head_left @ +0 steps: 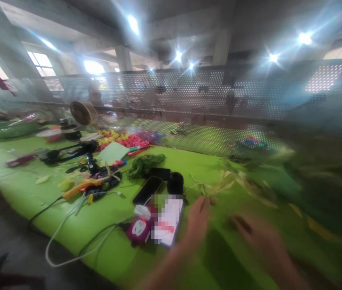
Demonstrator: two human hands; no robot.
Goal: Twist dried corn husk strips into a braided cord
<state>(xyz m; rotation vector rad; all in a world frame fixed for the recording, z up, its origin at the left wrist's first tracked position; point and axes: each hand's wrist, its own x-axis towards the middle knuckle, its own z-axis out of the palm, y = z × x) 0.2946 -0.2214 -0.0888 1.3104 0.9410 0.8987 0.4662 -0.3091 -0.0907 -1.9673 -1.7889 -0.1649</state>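
Note:
My left hand (197, 220) is low in the middle, fingers pinched on the end of a pale dried-leaf stem (219, 186) that lies across the green table (107, 217). My right hand (260, 237) hovers just right of it, blurred, with fingers stretched out over the table; whether it holds anything is unclear. A phone with a lit screen (168, 220) lies right beside my left hand.
A dark phone (147, 190), a black spool (175, 183), a green yarn bundle (143, 164), a pink charger (139, 230) with white cables, a glue gun (78, 188), a small fan (81, 113) and colourful pieces (127, 140) crowd the left. A perforated metal screen (207, 96) stands behind.

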